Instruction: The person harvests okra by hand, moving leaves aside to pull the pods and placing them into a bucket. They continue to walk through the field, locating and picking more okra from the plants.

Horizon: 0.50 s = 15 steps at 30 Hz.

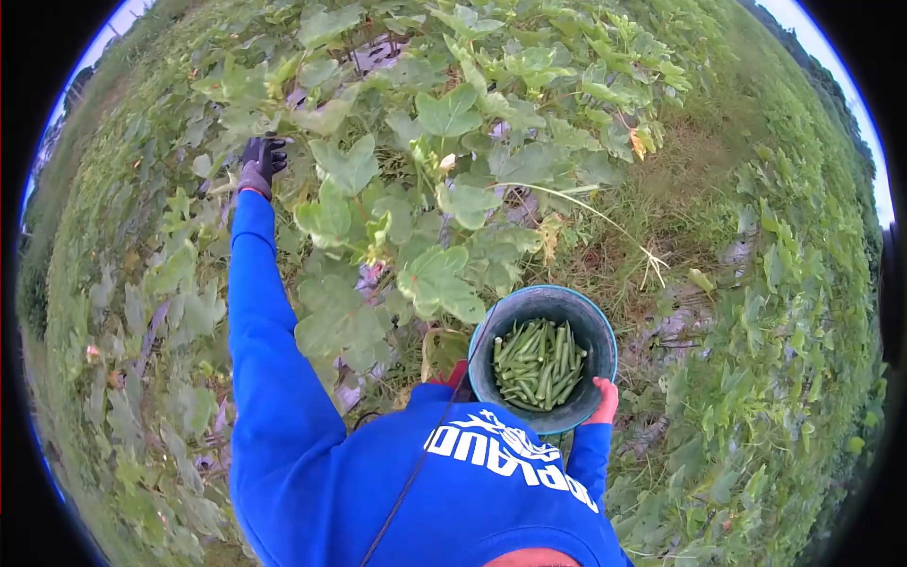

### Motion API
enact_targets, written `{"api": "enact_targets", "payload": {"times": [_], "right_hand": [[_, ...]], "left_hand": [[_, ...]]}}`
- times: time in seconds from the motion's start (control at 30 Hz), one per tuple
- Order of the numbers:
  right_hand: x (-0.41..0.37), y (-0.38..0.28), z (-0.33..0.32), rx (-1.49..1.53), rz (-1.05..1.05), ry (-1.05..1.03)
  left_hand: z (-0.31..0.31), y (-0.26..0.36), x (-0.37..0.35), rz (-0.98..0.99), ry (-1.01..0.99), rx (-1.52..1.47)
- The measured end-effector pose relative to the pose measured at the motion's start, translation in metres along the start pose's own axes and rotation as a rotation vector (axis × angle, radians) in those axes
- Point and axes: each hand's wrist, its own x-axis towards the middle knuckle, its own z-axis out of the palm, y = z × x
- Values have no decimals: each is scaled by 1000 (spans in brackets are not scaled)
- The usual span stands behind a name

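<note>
My left arm stretches forward, and my left hand (263,168) in a dark glove is among the okra leaves at the upper left. Its fingers point right and look slightly apart, with nothing visible in them. My bare right hand (604,401) grips the right side of a dark round bucket (480,364) with a blue rim, held in front of my body. Many green okra pods (540,364) lie in the bottom of the bucket. Broad okra leaves (345,168) stand between the left hand and the bucket.
Okra plants (449,109) fill the front, with a pinkish flower bud (447,163) and a yellow bloom (638,144). A pale bare stem (605,219) leans out above the bucket. Dry grass (675,180) runs along the right, beside more leafy plants (798,283).
</note>
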Motion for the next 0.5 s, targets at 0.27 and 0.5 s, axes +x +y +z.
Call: {"api": "enact_targets", "payload": {"times": [0.27,0.5], "right_hand": [[42,-53,52,21,-22,-40],[94,-83,69,-68,-16,-74]], "left_hand": [[43,40,39,173,179,140],[65,44,47,127,-140,451]]}}
